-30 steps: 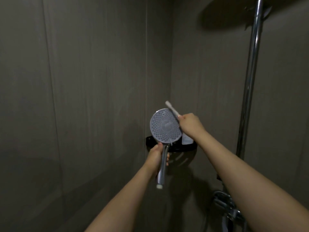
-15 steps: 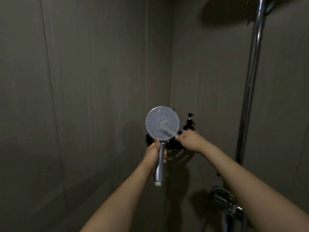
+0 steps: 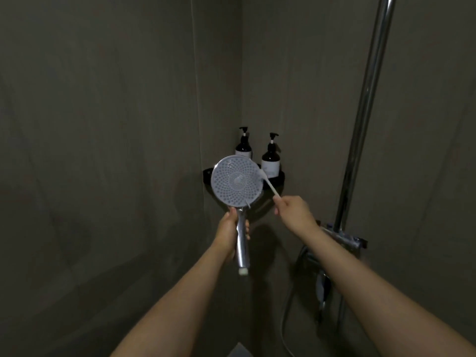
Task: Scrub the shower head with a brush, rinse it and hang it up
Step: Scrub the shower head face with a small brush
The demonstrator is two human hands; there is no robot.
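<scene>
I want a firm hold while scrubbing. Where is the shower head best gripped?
Probably by the chrome handle, from below and behind. The shower head has its flat nozzle disc facing the brush, so the left hand round the handle leaves that face free.

I can read no text anywhere from here. The two dark pump bottles [image 3: 270, 158] on the corner shelf [image 3: 281, 177] each carry a pale label, but whatever is printed there is too small and dim to read.
</scene>
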